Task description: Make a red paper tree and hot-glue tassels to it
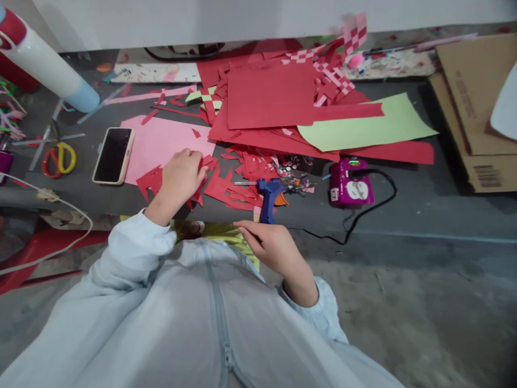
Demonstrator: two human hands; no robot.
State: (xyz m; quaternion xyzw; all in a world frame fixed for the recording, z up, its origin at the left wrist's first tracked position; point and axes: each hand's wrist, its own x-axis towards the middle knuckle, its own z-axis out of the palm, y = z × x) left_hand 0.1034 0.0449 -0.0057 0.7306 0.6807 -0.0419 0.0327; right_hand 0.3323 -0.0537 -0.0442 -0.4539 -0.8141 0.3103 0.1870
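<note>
far to the left of the left hand's fingers, a white bottle with a red cap and pale-blue base [48, 59] leaned over the dark table [404, 194]; below it, and nearer those fingers, lay scissors with red and yellow handles [61, 156], set down and unheld; next came a smartphone [113, 156], its screen dark, then a pink paper sheet [161, 137] just beyond the left fingers, most of its surface uncut; the left hand [181, 175] rested over red paper scraps [220, 186], its fingers curled close together; whether they pinched a scrap, i cannot tell; the scraps spread under and to the right of them, so much cutting looked done; a blue hot-glue gun [269, 194] lay just beyond the right fingers, gripped by nobody, and i saw no glued joint; the right hand [277, 242] hung at the table's near edge, its fingers straight and side by side, the thumb just below; i cannot tell if they pinched anything small; farther beyond them, a red paper sheet [270, 97] looked whole, while red-and-pink checkered weaving [355, 37] looked already made; a light-green paper sheet [375, 126] lay beyond and to the right, seemingly unused
</note>
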